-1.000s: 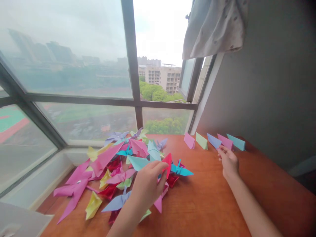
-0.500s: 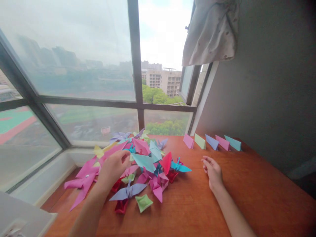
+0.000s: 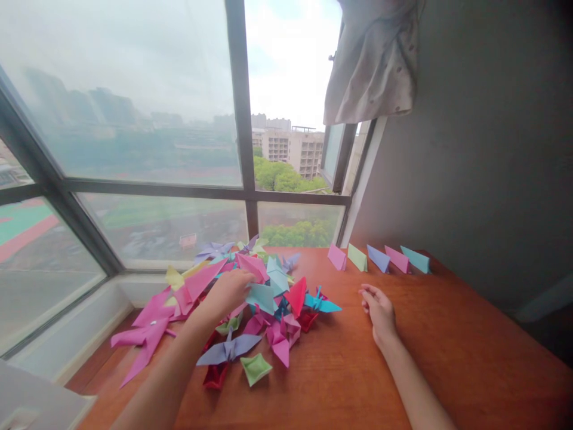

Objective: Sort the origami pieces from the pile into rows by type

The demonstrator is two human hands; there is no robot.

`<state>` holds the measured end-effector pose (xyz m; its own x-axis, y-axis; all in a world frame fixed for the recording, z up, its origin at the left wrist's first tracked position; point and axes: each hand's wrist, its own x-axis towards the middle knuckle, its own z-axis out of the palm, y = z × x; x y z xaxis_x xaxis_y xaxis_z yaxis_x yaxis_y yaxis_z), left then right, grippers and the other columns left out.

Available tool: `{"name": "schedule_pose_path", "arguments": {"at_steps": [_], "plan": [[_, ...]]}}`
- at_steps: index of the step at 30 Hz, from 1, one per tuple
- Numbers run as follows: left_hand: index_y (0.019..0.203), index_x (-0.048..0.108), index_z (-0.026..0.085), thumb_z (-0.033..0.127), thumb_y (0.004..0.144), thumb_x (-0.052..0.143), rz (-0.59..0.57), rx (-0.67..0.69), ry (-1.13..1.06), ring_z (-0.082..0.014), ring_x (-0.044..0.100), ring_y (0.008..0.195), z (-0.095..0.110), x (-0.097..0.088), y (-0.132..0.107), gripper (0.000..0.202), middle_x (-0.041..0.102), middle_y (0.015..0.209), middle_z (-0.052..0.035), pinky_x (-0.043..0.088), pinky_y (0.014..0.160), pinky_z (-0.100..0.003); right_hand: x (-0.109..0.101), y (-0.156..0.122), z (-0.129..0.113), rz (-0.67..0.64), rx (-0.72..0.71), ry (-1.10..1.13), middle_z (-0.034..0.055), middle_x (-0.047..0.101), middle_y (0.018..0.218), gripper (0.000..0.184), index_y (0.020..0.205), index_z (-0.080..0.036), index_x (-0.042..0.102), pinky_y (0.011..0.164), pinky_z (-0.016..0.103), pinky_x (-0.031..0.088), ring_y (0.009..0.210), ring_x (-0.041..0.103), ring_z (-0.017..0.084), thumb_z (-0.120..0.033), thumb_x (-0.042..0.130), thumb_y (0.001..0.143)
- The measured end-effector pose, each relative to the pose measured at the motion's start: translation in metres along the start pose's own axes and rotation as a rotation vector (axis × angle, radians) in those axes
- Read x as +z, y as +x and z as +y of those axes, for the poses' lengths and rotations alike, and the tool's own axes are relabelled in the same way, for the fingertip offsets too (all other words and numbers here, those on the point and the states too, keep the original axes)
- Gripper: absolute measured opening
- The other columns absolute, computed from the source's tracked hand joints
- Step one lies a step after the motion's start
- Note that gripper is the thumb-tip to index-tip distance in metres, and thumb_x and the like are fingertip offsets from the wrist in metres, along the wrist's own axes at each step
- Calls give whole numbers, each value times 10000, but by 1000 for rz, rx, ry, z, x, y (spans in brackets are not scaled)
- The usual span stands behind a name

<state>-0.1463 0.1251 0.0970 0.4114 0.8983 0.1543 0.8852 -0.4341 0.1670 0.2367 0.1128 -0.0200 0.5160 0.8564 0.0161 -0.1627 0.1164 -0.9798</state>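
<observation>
My left hand [image 3: 230, 294] reaches over a heap of folded paper on the table. Its fingers bend down at a pale blue folded paper [image 3: 263, 297], beside a pink folded piece [image 3: 251, 266]; the fingertips are hidden, so a grip cannot be made out. My right hand [image 3: 379, 313] hovers above the bare wood right of the heap, fingers loosely curled, nothing visible in it. Near the heap's front lie a lavender paper crane [image 3: 229, 349] and a small green paper box [image 3: 256, 369]. A red folded piece [image 3: 296, 296] and a blue crane [image 3: 320, 301] lie at its right side.
Along the back right of the wooden table [image 3: 331, 382] stands a row of folded papers, among them a pink one [image 3: 336, 257] and a turquoise one [image 3: 415, 260]. A pink pinwheel [image 3: 152, 325] lies at left. Windows and a curtain [image 3: 371, 65] border the back.
My left hand has moved right and deeper over the heap, now covering part of the pale blue paper. My right hand keeps its place near the row. The view has shifted slightly.
</observation>
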Motion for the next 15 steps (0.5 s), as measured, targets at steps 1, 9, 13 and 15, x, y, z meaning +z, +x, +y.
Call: {"name": "schedule_pose_path", "arguments": {"at_steps": [1,9,13,15], "plan": [[767,689,183,109,767,564,-6,2,17,-226,666,760,0,0,0,145,728,805,-67,470,692,-289,0,0,0,0,0,-1,14,661,790,378,892,-176,663,417,177,330,516,477,68,-389,766,598],[766,596,182,106,831,475,78,-30,139,-237,627,844,14,-29,-20,157,685,898,-92,434,737,-320,3,-2,-4,-30,-11,-24,20,659,802,371,918,-171,662,427,190,338,533,485,80,-395,753,636],[832,548,180,100,840,462,103,-31,159,-233,624,819,37,-45,-30,118,659,896,-88,440,711,-316,12,-13,-19,-148,-105,-156,21,654,800,353,970,-172,665,508,226,431,605,545,119,-426,714,730],[859,527,183,107,864,440,112,-21,142,-227,620,780,52,-47,-33,115,647,875,-78,437,684,-313,18,-25,-35,-252,-190,-238,40,669,856,328,990,-175,665,593,253,482,704,597,154,-436,674,792]]}}
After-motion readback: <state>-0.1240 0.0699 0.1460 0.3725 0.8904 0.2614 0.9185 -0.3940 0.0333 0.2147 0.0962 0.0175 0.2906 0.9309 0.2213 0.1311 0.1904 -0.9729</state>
